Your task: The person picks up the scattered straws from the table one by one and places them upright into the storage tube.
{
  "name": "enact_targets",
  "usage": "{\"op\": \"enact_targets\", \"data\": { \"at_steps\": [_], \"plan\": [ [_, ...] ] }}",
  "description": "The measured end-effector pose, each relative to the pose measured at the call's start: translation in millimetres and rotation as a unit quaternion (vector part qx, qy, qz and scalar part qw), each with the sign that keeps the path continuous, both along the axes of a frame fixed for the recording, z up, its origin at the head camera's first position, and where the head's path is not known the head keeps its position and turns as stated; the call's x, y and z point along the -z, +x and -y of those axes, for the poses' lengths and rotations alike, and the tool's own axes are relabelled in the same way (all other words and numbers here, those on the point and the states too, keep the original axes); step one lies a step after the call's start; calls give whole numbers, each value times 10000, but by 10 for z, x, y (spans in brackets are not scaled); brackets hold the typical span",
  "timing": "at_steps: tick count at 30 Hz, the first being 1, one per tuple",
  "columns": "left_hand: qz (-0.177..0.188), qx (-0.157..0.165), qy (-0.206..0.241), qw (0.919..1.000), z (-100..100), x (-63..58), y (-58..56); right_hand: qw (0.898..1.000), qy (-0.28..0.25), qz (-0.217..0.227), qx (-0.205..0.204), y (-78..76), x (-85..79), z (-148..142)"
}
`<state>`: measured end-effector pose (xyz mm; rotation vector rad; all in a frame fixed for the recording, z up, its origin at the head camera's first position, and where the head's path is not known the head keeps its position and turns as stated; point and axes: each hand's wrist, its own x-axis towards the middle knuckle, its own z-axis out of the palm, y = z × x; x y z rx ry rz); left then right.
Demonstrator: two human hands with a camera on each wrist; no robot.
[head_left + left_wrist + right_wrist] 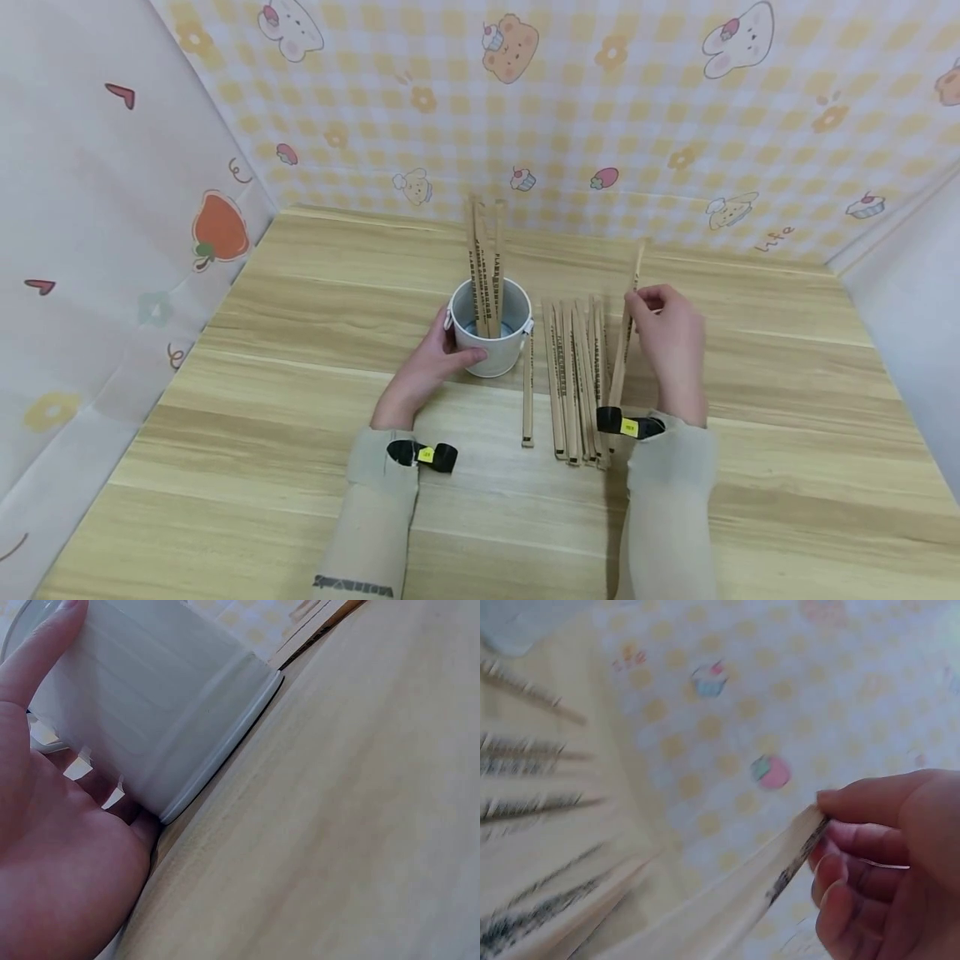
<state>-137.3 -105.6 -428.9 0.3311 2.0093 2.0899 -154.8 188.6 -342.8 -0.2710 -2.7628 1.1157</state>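
The right hand pinches a slim, dark-printed packet in its fingertips, the other end running out of view. Blurred packets lie on the desk, pointing toward its far edge, where a checked backdrop shows a cupcake and a strawberry.

You've got "life" on the checked backdrop, right of frame; "PLA" on the upright sticks, centre; your yellow wrist labels unreadable!

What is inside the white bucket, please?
At least three slim, printed brown packets stand inside the white bucket, tops above its rim. They hide part of its floor.
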Motion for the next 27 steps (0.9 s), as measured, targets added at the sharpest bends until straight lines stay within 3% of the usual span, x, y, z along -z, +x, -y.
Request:
{"op": "enact_targets", "data": {
  "at_steps": [6,10,15,22,27],
  "plan": [
    [70,-13,-42,10000,3,-26,13,9938,-733,-805,236,77,-243,132],
    [164,-1,2,9999,-3,-115,47,9789,-1363,-1501,237,127,-380,218],
    [191,41,35,9998,-20,-256,101,9414,-2306,-2459,89,174,-537,338],
    [196,12,3,9998,-10,-281,118,8844,-3386,-3202,-250,243,-784,603],
    [156,38,41,9999,-19,-291,113,8634,-3760,-3340,-385,248,-862,751]
  ]
}}
